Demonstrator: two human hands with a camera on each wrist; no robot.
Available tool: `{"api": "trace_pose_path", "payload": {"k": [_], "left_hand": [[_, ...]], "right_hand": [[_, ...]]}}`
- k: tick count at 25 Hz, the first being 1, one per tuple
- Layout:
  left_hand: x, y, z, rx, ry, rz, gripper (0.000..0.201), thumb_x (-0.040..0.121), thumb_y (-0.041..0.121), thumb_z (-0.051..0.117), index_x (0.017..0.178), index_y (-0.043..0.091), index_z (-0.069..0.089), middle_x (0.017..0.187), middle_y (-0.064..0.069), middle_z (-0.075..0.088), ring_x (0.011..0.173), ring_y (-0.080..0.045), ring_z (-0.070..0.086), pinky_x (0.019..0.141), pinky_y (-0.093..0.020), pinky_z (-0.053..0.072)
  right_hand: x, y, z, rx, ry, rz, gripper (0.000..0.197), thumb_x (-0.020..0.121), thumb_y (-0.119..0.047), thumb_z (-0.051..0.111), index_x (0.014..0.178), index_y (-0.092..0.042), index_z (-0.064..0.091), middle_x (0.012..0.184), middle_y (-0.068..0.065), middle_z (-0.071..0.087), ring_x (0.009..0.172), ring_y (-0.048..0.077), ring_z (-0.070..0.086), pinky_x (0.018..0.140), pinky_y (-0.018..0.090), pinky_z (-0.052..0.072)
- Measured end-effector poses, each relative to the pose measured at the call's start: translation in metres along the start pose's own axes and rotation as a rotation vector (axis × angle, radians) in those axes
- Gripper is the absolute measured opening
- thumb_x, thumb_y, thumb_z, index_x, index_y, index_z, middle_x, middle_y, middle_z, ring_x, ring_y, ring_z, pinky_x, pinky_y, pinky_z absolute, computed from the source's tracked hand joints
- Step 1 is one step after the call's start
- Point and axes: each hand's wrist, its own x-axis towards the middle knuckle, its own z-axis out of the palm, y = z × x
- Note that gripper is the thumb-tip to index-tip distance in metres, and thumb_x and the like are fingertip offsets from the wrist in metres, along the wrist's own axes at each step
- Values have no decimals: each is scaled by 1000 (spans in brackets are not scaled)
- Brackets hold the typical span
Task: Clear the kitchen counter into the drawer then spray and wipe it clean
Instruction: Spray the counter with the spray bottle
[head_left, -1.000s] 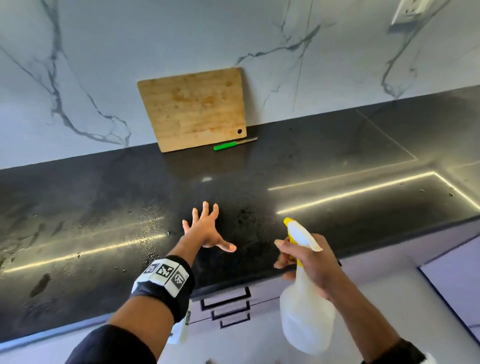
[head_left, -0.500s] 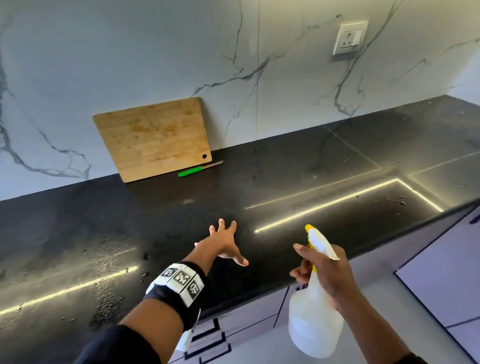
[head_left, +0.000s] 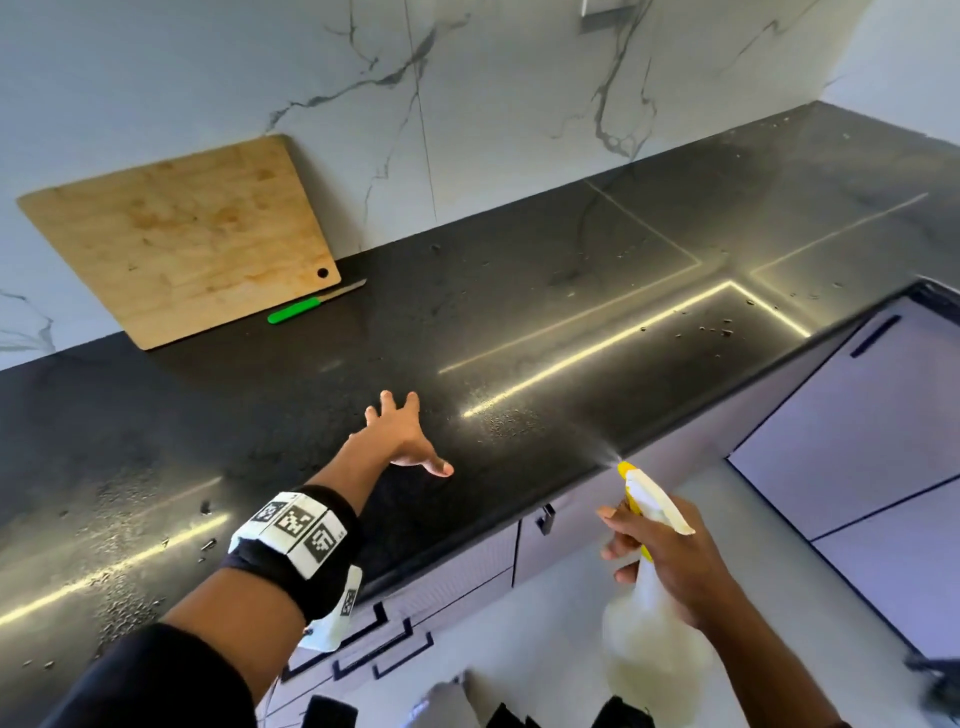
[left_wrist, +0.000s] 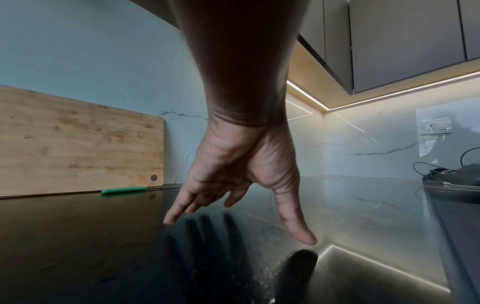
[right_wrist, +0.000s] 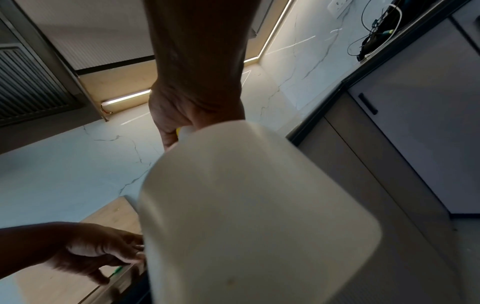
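The black stone counter (head_left: 519, 322) carries fine droplets near its front edge. My left hand (head_left: 402, 436) hovers just above it with fingers spread and straight; in the left wrist view the left hand (left_wrist: 241, 185) has fingertips (left_wrist: 170, 220) close to the glossy surface. Off the counter's front edge, my right hand (head_left: 670, 561) grips a white spray bottle (head_left: 649, 639) with a yellow nozzle (head_left: 626, 470) aimed at the counter, a faint mist at its tip. The bottle's body (right_wrist: 254, 216) fills the right wrist view.
A wooden cutting board (head_left: 182, 239) leans on the marble wall, with a green-handled knife (head_left: 306, 306) lying at its foot. Drawers with black handles (head_left: 384, 649) sit below the counter. Tall pale cabinet doors (head_left: 857, 441) stand right. Cables and a dark object (left_wrist: 454, 174) lie on the far counter.
The view has swung right and closer. My left hand has slid rightward along the counter. My right hand keeps holding the bottle, and mist now shows at its nozzle.
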Motion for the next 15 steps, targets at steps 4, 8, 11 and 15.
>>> {"api": "trace_pose_path", "payload": {"k": [4, 8, 11, 15], "left_hand": [[27, 26, -15, -13, 26, 120, 133, 67, 56, 81, 153, 25, -16, 159, -9, -27, 148, -34, -15, 118, -60, 6], [68, 59, -51, 96, -114, 88, 140, 65, 58, 81, 150, 23, -24, 155, -12, -34, 145, -38, -20, 118, -60, 8], [102, 90, -87, 105, -107, 108, 141, 64, 59, 82, 152, 20, -21, 157, -13, -29, 147, -39, -14, 118, -59, 10], [137, 115, -112, 62, -110, 94, 142, 62, 57, 84, 152, 21, -20, 157, -9, -30, 147, -38, -16, 114, -67, 12]], "right_hand": [[34, -28, -2, 33, -4, -7, 24, 88, -20, 72, 83, 2, 62, 70, 24, 65, 66, 29, 66, 57, 35, 55], [85, -82, 6, 8, -91, -43, 26, 87, -21, 71, 80, 0, 60, 63, 22, 59, 58, 33, 64, 50, 32, 51], [130, -124, 11, 10, -114, -56, 22, 88, -20, 69, 77, -3, 60, 65, 21, 61, 63, 35, 66, 50, 30, 50], [183, -158, 10, -35, -94, -12, 29, 88, -23, 70, 73, -3, 54, 57, 18, 53, 53, 31, 61, 49, 30, 48]]}}
